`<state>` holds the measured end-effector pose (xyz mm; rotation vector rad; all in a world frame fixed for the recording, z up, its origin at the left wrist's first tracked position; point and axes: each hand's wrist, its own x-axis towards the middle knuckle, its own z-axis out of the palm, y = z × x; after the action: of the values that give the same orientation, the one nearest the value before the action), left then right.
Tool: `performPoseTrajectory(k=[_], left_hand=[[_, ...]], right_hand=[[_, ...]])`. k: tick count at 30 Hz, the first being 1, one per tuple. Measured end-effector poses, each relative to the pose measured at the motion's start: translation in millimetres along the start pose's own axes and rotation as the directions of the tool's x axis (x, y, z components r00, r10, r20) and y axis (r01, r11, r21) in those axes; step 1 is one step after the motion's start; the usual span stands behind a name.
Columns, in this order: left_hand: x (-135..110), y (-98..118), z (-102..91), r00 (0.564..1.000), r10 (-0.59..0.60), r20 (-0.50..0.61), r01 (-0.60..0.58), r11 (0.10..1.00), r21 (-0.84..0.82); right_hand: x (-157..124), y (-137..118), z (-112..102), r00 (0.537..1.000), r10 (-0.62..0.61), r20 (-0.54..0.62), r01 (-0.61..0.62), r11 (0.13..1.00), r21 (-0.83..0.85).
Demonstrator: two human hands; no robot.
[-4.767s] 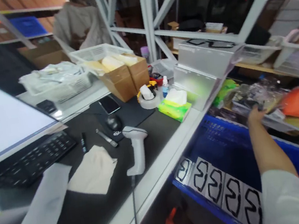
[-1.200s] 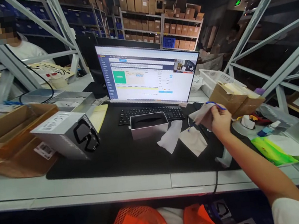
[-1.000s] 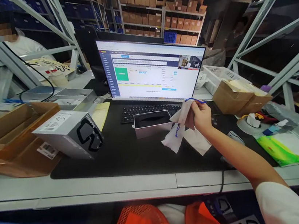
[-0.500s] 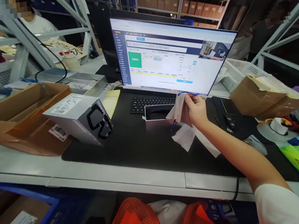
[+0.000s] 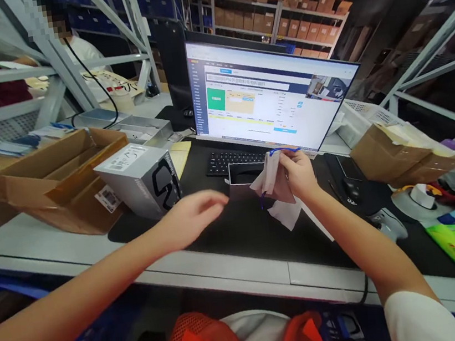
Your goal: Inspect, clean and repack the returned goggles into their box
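Okay, soft grey-white fabric pouch with blue drawstring (image 5: 274, 180) pinched in right hand (image 5: 300, 172), above black desk mat (image 5: 229, 248), overlapping right end of narrow white-edged box (image 5: 242, 192), lidless; left hand (image 5: 194, 217) free, fingers loosely curled, just beside that box's left end; farther left, silver-grey cuboid carton (image 5: 139, 183) with black goggle-shaped outline, barcode label on top (image 5: 126, 158), brand lettering too blurred to read surely; left of it, brown cardboard box (image 5: 70, 199), white barcode sticker (image 5: 107, 198); wide monitor (image 5: 268, 98) shows Chinese characters, mostly too small to read.
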<state>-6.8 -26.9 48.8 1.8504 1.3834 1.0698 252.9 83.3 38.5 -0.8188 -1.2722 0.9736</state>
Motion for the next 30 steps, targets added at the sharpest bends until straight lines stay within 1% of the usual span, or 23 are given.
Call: performPoseTrajectory(k=[2,5,7,9,10,11,12,13,14,15,16,17,18,19,21,23,25,27,29,30], left_hand=[[32.4,9.6,19.1,0.998,0.032,0.045,-0.029,0.996,-0.084],[76.7,22.9,59.7,0.985,0.104,0.136,-0.069,0.968,-0.241],[93.5,28.5,80.3,0.97,0.155,0.19,-0.096,0.952,-0.289],[101.6,30.8,89.5,0.959,0.187,0.214,-0.119,0.948,-0.297],[104.0,31.0,90.4,0.954,0.201,0.224,-0.13,0.946,-0.298],[106.0,30.7,89.5,0.949,0.215,0.229,-0.142,0.944,-0.297],[107.9,30.1,87.6,0.948,0.227,0.224,-0.157,0.944,-0.291],[109.8,29.3,85.2,0.95,0.237,0.204,-0.176,0.944,-0.278],[111.5,28.4,82.5,0.952,0.251,0.177,-0.202,0.945,-0.257],[113.2,27.3,79.9,0.95,0.273,0.153,-0.236,0.945,-0.226],[114.7,26.0,77.3,0.942,0.305,0.14,-0.277,0.942,-0.188],[116.3,24.6,74.5,0.928,0.345,0.139,-0.325,0.934,-0.15],[117.9,23.0,71.6,0.91,0.39,0.138,-0.376,0.919,-0.117],[119.6,21.2,68.3,0.89,0.433,0.141,-0.424,0.901,-0.094],[123.3,17.4,60.3,0.852,0.499,0.158,-0.491,0.867,-0.088],[126.9,13.9,51.2,0.812,0.548,0.203,-0.538,0.836,-0.108],[129.5,11.3,42.2,0.773,0.585,0.246,-0.579,0.809,-0.104],[131.3,9.7,34.5,0.747,0.605,0.276,-0.608,0.789,-0.086],[132.8,8.3,28.3,0.733,0.601,0.319,-0.601,0.792,-0.109],[133.7,7.5,25.5,0.734,0.593,0.332,-0.592,0.798,-0.116]], right_hand=[[0.8,-1.9,7.4,1.0,0.012,0.004,-0.012,0.997,0.078],[-2.0,-6.3,10.7,0.998,0.033,-0.051,-0.027,0.993,0.116],[-8.8,-9.9,6.9,0.99,0.046,-0.13,-0.036,0.996,0.078],[-20.0,-14.4,0.7,0.973,0.007,-0.229,-0.008,1.0,-0.004],[-26.8,-17.3,-2.1,0.954,-0.049,-0.296,0.027,0.997,-0.078],[-33.8,-20.7,-4.1,0.919,-0.131,-0.371,0.069,0.982,-0.175],[-40.4,-24.5,-4.9,0.872,-0.23,-0.433,0.108,0.952,-0.287],[-45.9,-28.6,-4.4,0.831,-0.32,-0.456,0.132,0.908,-0.397],[-49.5,-32.7,-2.6,0.82,-0.376,-0.432,0.139,0.863,-0.486],[-50.9,-36.5,0.2,0.85,-0.379,-0.367,0.134,0.828,-0.545],[-49.7,-39.7,3.7,0.903,-0.329,-0.275,0.119,0.809,-0.576],[-46.2,-42.0,7.6,0.954,-0.242,-0.176,0.095,0.804,-0.587],[-40.6,-43.4,11.4,0.986,-0.142,-0.087,0.065,0.81,-0.582],[-33.8,-43.8,15.1,0.999,-0.052,-0.016,0.034,0.828,-0.56],[-19.2,-42.4,21.6,0.994,0.068,0.082,-0.022,0.887,-0.461],[-7.6,-40.2,27.1,0.979,0.124,0.163,-0.06,0.935,-0.351],[-0.9,-38.7,31.4,0.965,0.139,0.22,-0.065,0.947,-0.316],[1.6,-38.0,33.3,0.95,0.143,0.279,-0.049,0.947,-0.318],[1.9,-38.1,31.8,0.928,0.155,0.338,-0.052,0.954,-0.295],[1.8,-38.6,29.6,0.92,0.16,0.358,-0.055,0.957,-0.285]])
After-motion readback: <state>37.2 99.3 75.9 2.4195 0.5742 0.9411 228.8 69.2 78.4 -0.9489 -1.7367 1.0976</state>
